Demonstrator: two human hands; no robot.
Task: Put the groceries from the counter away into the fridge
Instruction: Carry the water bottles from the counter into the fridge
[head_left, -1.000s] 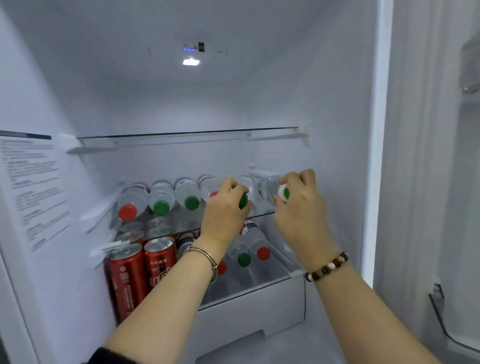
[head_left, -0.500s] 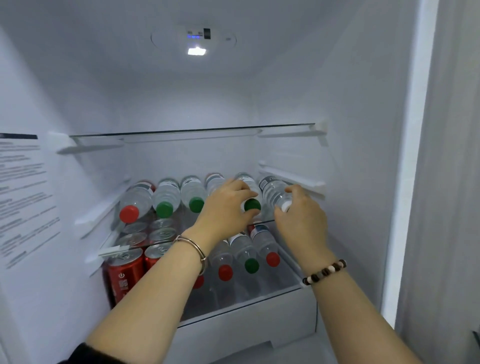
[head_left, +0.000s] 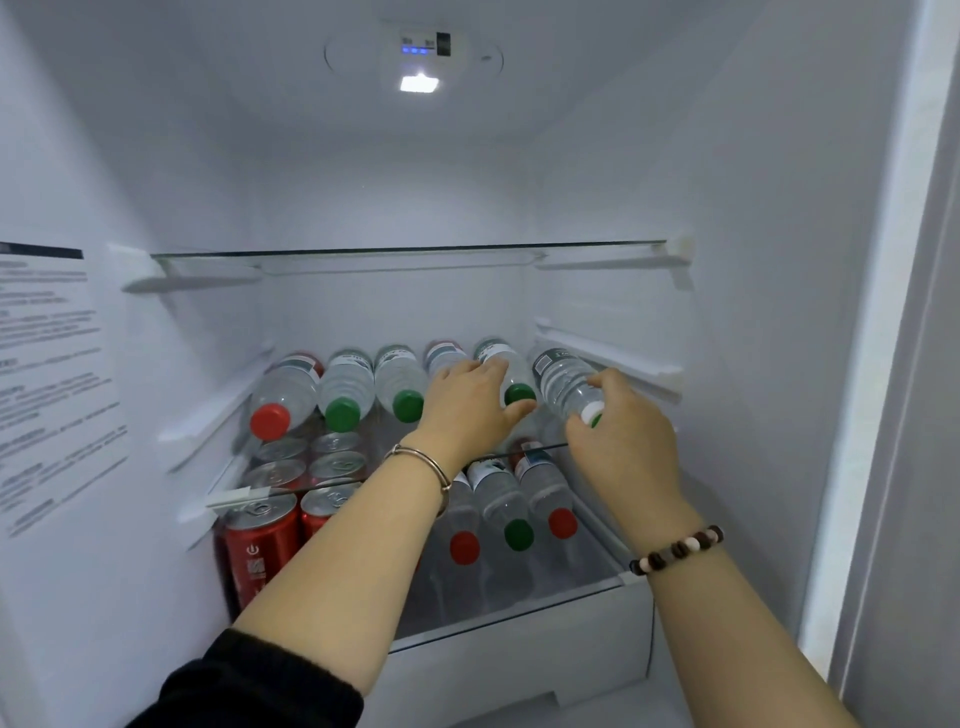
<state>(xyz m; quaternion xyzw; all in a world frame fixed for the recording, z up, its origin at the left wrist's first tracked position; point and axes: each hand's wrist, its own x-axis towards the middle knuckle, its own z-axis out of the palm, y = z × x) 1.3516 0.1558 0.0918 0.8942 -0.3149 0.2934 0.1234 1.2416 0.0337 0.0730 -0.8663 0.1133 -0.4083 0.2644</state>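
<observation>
Sticker (head_left: 47, 374) with fine print on the fridge's left wall, text unreadable. Middle shelf (head_left: 291, 491), glass, carries a row of water bottles lying flat, caps toward camera. Far left is the red-capped bottle (head_left: 283, 395), then two green-capped bottles (head_left: 345, 389), then a fourth bottle (head_left: 441, 356) mostly hidden behind the left hand.

Under that shelf on the left, red cans (head_left: 260, 545) stand upright, several rows deep. Right of them are the lower bottles (head_left: 498, 504), three lying flat, caps red, green, red.

Left hand (head_left: 467, 410), metal bangle (head_left: 426, 462) on the wrist, reaches over the row. Its fingers curl across the fifth bottle (head_left: 511, 374) with the thumb under its green cap, so it is grasping it.

Right hand (head_left: 623, 441), bead bracelet (head_left: 675, 551) on the wrist, has its fingers wrapped round the neck of the sixth bottle (head_left: 563, 382). That bottle is rightmost in the row, angled, just beside the fifth and near the right wall rail.

Upper shelf (head_left: 410, 252) sits above the row, and the ceiling light (head_left: 420, 83) is on.
</observation>
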